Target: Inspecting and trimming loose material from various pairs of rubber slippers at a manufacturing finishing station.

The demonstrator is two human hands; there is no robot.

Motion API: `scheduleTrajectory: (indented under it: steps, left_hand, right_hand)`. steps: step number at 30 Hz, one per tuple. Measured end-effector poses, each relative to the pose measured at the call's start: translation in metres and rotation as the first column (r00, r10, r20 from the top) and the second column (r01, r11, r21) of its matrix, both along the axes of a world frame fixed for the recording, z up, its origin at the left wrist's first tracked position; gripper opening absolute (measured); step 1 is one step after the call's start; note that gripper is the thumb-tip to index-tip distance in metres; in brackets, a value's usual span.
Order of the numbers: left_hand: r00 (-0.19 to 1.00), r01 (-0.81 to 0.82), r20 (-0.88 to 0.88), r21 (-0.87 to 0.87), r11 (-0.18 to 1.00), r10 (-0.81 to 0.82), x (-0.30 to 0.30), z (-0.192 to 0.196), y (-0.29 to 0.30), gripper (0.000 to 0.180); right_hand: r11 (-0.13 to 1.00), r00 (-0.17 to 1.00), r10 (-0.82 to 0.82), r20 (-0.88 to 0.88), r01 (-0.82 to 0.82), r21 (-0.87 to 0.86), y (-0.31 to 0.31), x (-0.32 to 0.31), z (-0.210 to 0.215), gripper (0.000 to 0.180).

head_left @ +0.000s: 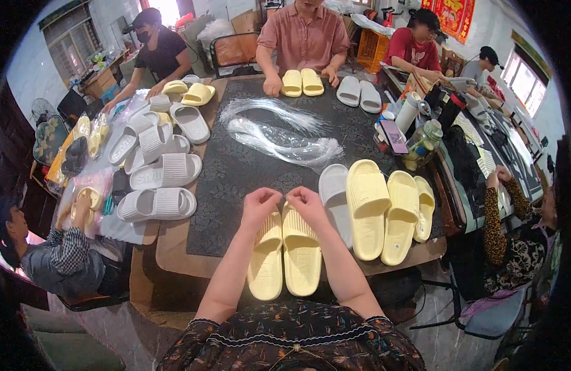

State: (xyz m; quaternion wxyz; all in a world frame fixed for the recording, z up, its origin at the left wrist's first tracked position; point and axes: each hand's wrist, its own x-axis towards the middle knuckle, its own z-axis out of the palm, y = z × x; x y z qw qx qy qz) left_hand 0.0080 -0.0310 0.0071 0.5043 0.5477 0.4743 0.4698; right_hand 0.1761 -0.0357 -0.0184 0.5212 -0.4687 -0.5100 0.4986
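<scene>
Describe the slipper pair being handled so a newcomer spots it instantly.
Start at the dark mat on the big table, then drop to its near edge. The pale yellow pair lies side by side, toes under the left hand and right hand. Unlike the yellow stack to its right, it overhangs the table edge.

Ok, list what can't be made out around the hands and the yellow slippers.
- Head view: whatever the left hand and right hand pinch is too small to tell and covered by the fingers.
- The toe ends of the yellow slipper pair are hidden under both hands.
- The grey slipper is partly covered by the stack of yellow slippers.
- The clear plastic strands blur together; no count possible.
</scene>
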Motion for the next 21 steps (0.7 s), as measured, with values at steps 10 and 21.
scheduleTrajectory:
  steps: [10, 21]
  left_hand:
    - [0.998, 0.03, 0.049, -0.012, 0.999, -0.029, 0.0, -0.01, 0.003, 0.015]
    - [0.994, 0.099, -0.039, -0.001, 0.995, -0.099, 0.004, -0.005, 0.0, 0.015]
  right_hand:
    - [0.999, 0.998, 0.007, 0.055, -0.009, 0.046, 0.002, 0.003, -0.005, 0.014]
    - [0.999, 0.999, 0.037, 0.017, -0.037, 0.04, -0.001, 0.002, -0.001, 0.012]
